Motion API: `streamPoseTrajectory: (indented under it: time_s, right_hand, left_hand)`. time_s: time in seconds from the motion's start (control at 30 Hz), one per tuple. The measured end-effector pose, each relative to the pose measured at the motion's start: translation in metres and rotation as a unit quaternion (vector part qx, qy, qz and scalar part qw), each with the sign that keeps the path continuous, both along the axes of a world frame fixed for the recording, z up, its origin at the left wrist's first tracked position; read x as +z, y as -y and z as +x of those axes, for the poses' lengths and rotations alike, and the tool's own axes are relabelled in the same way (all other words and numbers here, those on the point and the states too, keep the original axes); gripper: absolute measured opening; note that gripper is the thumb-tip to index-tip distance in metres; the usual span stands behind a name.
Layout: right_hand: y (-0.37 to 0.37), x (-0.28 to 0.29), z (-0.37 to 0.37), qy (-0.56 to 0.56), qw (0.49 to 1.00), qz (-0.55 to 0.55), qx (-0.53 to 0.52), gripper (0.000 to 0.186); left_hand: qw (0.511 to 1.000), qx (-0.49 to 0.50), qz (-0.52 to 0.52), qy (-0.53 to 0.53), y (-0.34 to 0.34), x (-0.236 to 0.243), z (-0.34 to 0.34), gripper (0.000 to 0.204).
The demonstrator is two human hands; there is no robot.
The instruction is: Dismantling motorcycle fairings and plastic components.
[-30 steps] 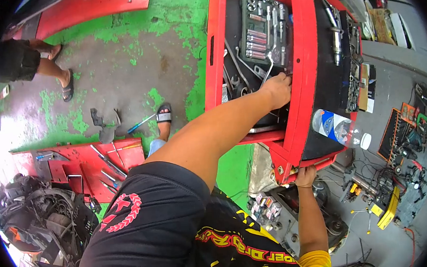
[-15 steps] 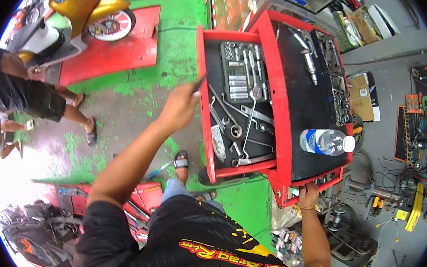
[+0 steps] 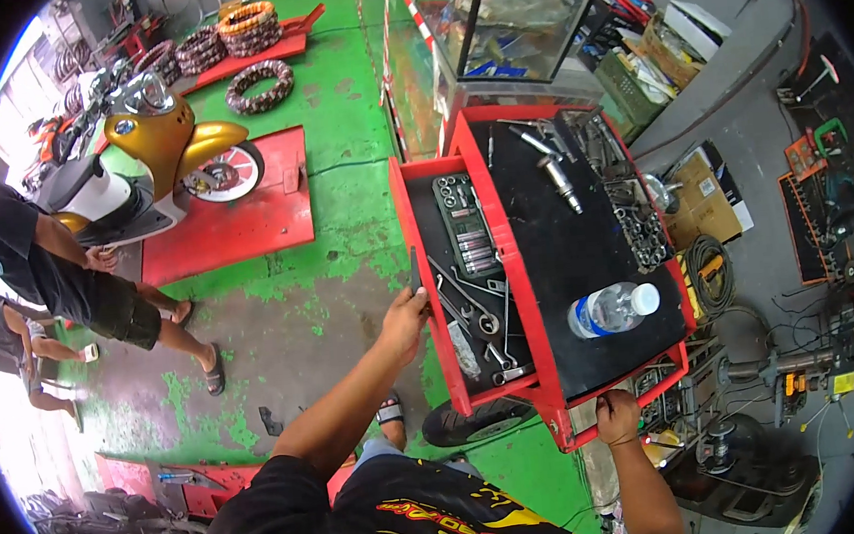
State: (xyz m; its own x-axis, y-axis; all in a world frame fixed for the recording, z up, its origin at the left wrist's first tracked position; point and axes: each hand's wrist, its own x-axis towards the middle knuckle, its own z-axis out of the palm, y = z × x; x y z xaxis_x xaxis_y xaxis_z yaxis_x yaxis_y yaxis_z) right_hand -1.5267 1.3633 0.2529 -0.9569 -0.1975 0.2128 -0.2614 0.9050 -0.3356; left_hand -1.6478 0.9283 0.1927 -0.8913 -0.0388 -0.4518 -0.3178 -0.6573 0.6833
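A red tool cart [image 3: 537,288] stands before me with one drawer [image 3: 427,267] partly pulled out on its left side. My left hand [image 3: 407,321] is closed round a slim dark object [image 3: 415,270] whose kind I cannot make out, and it rests against the drawer's outer front. Inside the drawer lie a socket set [image 3: 466,226] in a dark case and several wrenches [image 3: 485,323]. My right hand [image 3: 618,419] is closed on the red handle bar [image 3: 662,386] at the cart's near end. On the black top sit a clear plastic bottle [image 3: 606,311] and an air ratchet-like metal tool [image 3: 560,184].
Two people are at the left, one standing [image 3: 76,265] near a gold scooter [image 3: 153,158] on a red lift plate [image 3: 243,221]. A tyre [image 3: 474,422] lies beneath the drawer. A glass cabinet [image 3: 518,19] is beyond the cart; cables and tools line the right.
The drawer has slid further into the cart, with my left hand at its front. My view has tilted up, showing more of the far floor. My right hand stays on the bar.
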Motion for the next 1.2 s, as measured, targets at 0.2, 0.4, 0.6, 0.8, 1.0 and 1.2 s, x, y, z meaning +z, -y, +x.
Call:
streamPoseTrajectory:
  time_s: [0.2, 0.4, 0.6, 0.8, 1.0, 1.2]
  right_hand:
    - [0.000, 0.000, 0.001, -0.014, 1.000, -0.001, -0.010, 0.012]
    - [-0.006, -0.010, 0.002, -0.023, 1.000, -0.009, -0.015, 0.013]
    - [-0.013, -0.015, 0.003, -0.054, 0.998, -0.026, 0.028, 0.015]
    - [-0.023, -0.019, 0.012, -0.068, 0.997, -0.017, 0.015, 0.017]
    - [-0.013, -0.017, 0.013, -0.083, 0.996, -0.035, 0.028, 0.023]
    - [-0.013, -0.008, 0.016, -0.043, 0.998, -0.030, 0.023, 0.032]
  left_hand:
    - [0.997, -0.056, 0.059, -0.017, -0.059, -0.011, -0.045, 0.008]
    - [0.984, -0.090, 0.150, -0.024, -0.096, -0.029, -0.078, 0.014]
    - [0.978, -0.094, 0.169, -0.075, -0.094, -0.052, -0.072, 0.015]
    - [0.995, 0.053, -0.072, 0.038, -0.072, -0.022, 0.018, 0.018]
    - [0.931, 0.126, -0.271, 0.210, -0.001, -0.110, 0.272, 0.021]
    - [0.785, 0.204, -0.436, 0.391, -0.057, -0.192, 0.605, 0.029]
